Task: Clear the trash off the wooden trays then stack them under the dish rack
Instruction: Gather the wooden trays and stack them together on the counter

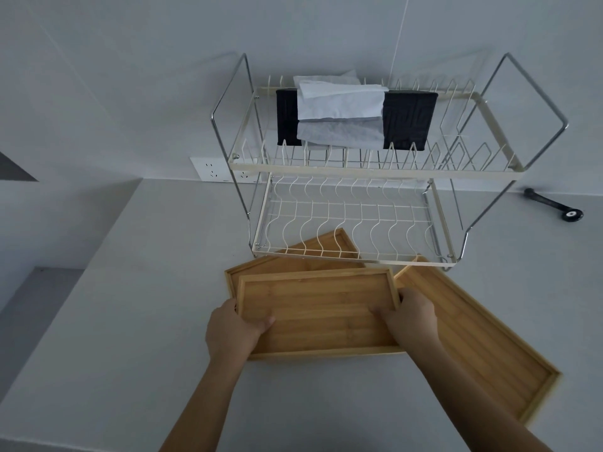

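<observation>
A small wooden tray [321, 313] is held level between both hands, just in front of the dish rack [352, 216]. My left hand [233, 327] grips its left edge with the thumb inside. My right hand [412, 316] grips its right edge the same way. Beneath it lies a second wooden tray [313, 256], turned at an angle and reaching partly under the rack's lower tier. A third, longer wooden tray [473, 334] lies slanted on the counter to the right, its far corner near the rack's right foot. All three trays look bare.
A black tissue box [408, 122] with white tissues sits on the rack's upper tier. A black tool with a small wheel [554, 205] lies at the back right by the wall. Wall sockets [215, 169] sit behind the rack's left side. The counter steps down at left.
</observation>
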